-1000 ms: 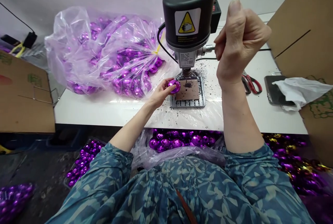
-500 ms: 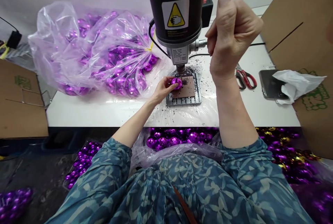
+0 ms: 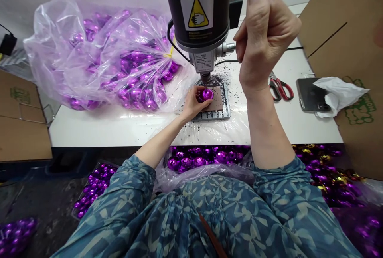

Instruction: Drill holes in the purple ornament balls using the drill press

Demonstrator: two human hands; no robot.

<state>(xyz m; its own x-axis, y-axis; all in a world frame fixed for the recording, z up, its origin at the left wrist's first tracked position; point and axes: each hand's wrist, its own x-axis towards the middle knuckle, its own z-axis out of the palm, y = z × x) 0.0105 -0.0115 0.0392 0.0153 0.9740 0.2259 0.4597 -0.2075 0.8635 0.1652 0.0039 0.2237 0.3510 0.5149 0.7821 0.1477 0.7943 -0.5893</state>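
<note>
A shiny purple ball [image 3: 207,94] is pinched in the fingers of my left hand [image 3: 194,101], over the brown board on the metal base [image 3: 226,113] of a drill press. The chuck [image 3: 206,77] hangs just above and behind the ball. The black motor housing [image 3: 199,10] with a yellow warning label rises above it. To the right of the housing, my right hand [image 3: 266,38] is raised in a fist at the end of the metal lever [image 3: 229,48]; what the fingers wrap round is hidden. Dark shavings lie around the base.
A tied clear bag [image 3: 104,62] of purple balls lies on the left. Red-handled scissors [image 3: 281,89], a phone [image 3: 311,95] and white tissue [image 3: 341,94] are on the right. Cardboard boxes flank the table [image 3: 119,130]. More purple balls [image 3: 206,158] sit below its front edge.
My left hand has moved slightly right and further over the board with the purple ball. The whole view has shifted a little. My right hand stays in a fist by the lever.
</note>
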